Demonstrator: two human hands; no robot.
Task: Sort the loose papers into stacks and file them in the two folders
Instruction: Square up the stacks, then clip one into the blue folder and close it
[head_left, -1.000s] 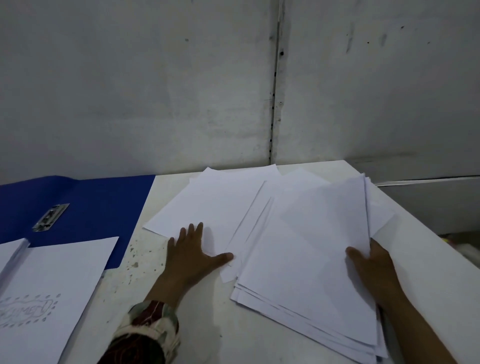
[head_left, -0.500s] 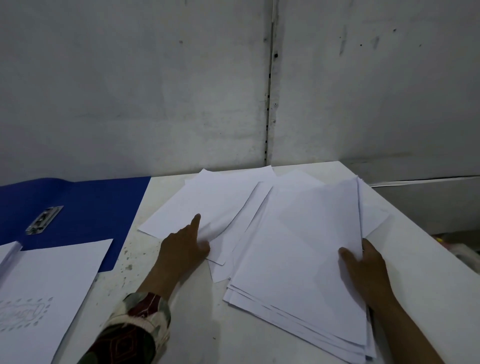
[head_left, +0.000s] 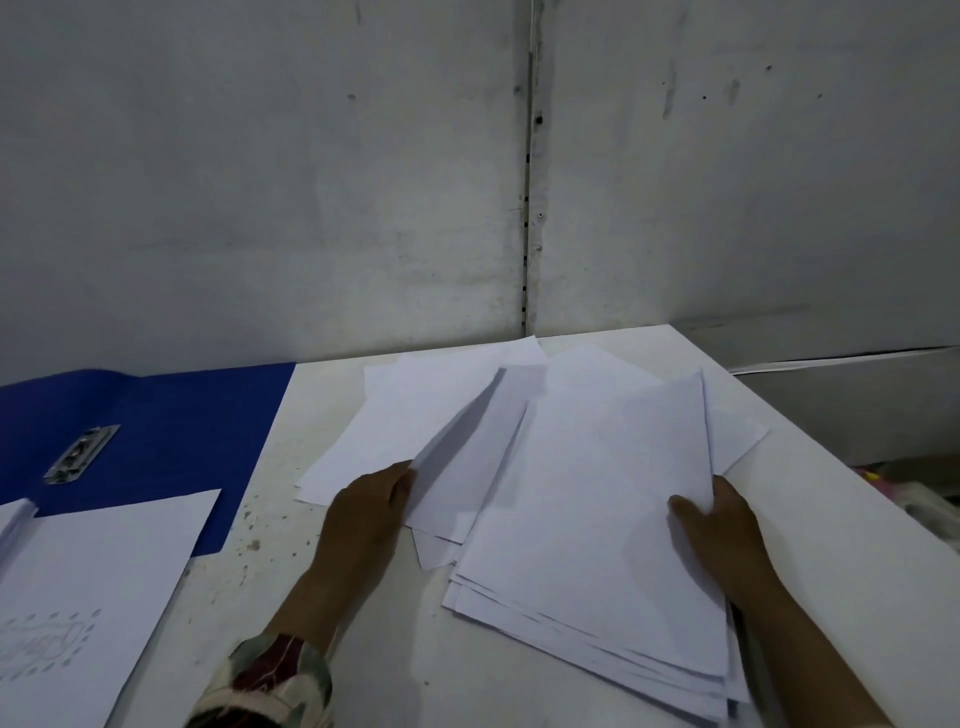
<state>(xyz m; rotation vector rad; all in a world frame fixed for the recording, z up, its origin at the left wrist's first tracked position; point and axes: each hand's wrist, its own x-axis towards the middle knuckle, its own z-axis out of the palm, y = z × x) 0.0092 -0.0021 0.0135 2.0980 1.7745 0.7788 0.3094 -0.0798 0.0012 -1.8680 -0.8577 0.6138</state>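
Two hands worked the loose papers (head_left: 582, 467) in the single head view, and we were plainly at the sorting step, with nothing from this pile filed yet. Our left hand (head_left: 366, 514) had its fingers curled under the near edge of a few sheets (head_left: 462, 457) on the left of the pile, pinching them with that corner raised off the white table (head_left: 395, 649). Our right hand (head_left: 722, 530) gripped the right edge of the thicker stack (head_left: 587, 561), the thumb lying on top and the fingers hidden beneath, so we could not tell how they were spread. The papers lay fanned and overlapping across the middle and right of the table, reaching to its far edge by the grey wall (head_left: 311, 182). The open blue folder (head_left: 171, 431) lay at the far left with its metal clip (head_left: 80, 453) showing, well apart from the pile. Near it, at the left edge, a printed sheet (head_left: 98, 582) with a faint dotted drawing rested partly over the folder. We saw only this one folder; the second was out of sight. We judged that the next move called for lifting the pinched sheets clear of their neighbours without dragging them, while the right hand steadied the stack, then squaring them into their own pile.
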